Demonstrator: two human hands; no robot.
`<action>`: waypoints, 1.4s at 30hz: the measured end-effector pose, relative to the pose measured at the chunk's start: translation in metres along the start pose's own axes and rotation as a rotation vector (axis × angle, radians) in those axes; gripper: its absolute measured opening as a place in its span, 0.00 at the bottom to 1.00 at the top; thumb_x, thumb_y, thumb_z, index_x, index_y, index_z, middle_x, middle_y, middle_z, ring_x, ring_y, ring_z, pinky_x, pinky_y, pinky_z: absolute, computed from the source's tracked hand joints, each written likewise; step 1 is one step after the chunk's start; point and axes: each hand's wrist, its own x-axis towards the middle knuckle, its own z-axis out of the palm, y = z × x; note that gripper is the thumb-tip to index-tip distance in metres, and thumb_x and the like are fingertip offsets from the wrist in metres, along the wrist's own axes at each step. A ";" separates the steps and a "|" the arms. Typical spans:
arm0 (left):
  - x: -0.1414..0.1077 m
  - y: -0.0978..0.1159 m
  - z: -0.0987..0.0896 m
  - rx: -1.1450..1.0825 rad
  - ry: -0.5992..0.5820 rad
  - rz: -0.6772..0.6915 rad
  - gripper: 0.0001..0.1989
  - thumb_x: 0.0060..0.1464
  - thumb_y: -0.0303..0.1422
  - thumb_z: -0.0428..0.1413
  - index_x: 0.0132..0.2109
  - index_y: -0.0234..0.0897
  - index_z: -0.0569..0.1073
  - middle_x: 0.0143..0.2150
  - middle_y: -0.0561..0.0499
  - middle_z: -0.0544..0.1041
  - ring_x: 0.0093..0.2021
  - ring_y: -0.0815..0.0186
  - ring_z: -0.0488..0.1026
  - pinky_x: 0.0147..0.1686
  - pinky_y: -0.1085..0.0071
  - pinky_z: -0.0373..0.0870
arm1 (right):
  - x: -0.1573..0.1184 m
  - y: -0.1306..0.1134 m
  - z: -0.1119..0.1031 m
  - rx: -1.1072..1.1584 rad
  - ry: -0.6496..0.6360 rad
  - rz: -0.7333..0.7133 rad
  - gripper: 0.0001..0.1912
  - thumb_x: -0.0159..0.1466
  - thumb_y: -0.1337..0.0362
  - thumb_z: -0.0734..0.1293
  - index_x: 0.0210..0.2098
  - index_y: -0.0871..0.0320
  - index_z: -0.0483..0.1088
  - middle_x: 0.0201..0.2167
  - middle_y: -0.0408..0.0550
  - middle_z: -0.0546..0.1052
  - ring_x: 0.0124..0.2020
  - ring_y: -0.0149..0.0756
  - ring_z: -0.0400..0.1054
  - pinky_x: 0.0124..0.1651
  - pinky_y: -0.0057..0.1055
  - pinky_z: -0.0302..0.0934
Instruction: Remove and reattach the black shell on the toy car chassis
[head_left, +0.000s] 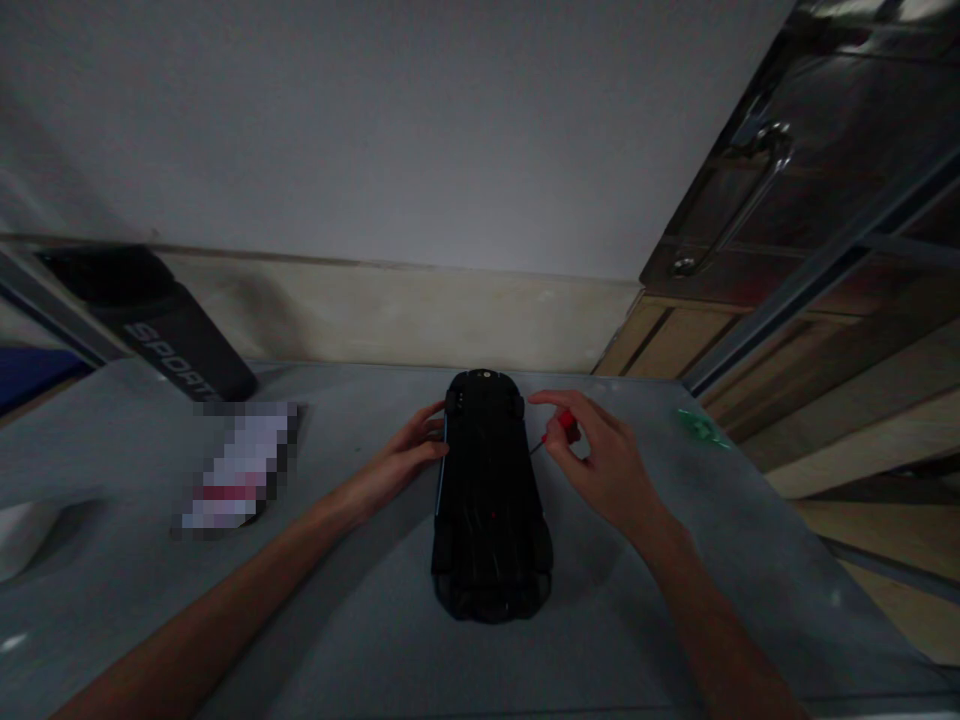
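Note:
A black toy car point(491, 490) lies upside down on the grey table, its dark underside and wheels facing up. My left hand point(412, 445) rests against the car's left side, fingers and thumb at its edge, steadying contact there. To the right of the car, my right hand point(596, 445) is closed round a screwdriver with a red handle point(568, 427). Its thin dark shaft points left toward the car's right side. My right index finger stretches out near the front right wheel. Whether the screwdriver tip touches the car I cannot tell.
A black bottle marked SPORT point(180, 335) stands at the back left. Near it lies a pixelated flat object point(244, 465). A white rounded object point(26, 535) is at the left edge, a green crumpled wrapper point(703, 428) at the right. A wall point(420, 310) closes off the back.

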 end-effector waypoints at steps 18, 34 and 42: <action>-0.001 0.001 0.001 -0.007 0.002 -0.005 0.37 0.59 0.36 0.72 0.73 0.51 0.75 0.70 0.45 0.78 0.71 0.46 0.73 0.73 0.49 0.63 | 0.000 0.001 0.003 0.008 0.020 -0.001 0.15 0.74 0.67 0.63 0.52 0.50 0.80 0.32 0.44 0.79 0.35 0.41 0.75 0.44 0.38 0.71; 0.001 0.003 0.000 -0.033 -0.021 -0.009 0.34 0.58 0.35 0.73 0.70 0.51 0.78 0.65 0.46 0.80 0.67 0.49 0.76 0.73 0.48 0.63 | -0.001 0.005 -0.001 0.020 -0.073 -0.033 0.17 0.70 0.70 0.65 0.56 0.51 0.75 0.37 0.45 0.80 0.35 0.39 0.76 0.44 0.36 0.72; 0.000 0.002 0.001 -0.069 0.042 -0.042 0.34 0.55 0.33 0.75 0.68 0.51 0.79 0.63 0.47 0.80 0.64 0.52 0.77 0.74 0.48 0.61 | 0.009 0.001 -0.012 0.093 -0.044 0.132 0.10 0.79 0.58 0.65 0.44 0.52 0.78 0.31 0.44 0.81 0.29 0.37 0.76 0.32 0.31 0.67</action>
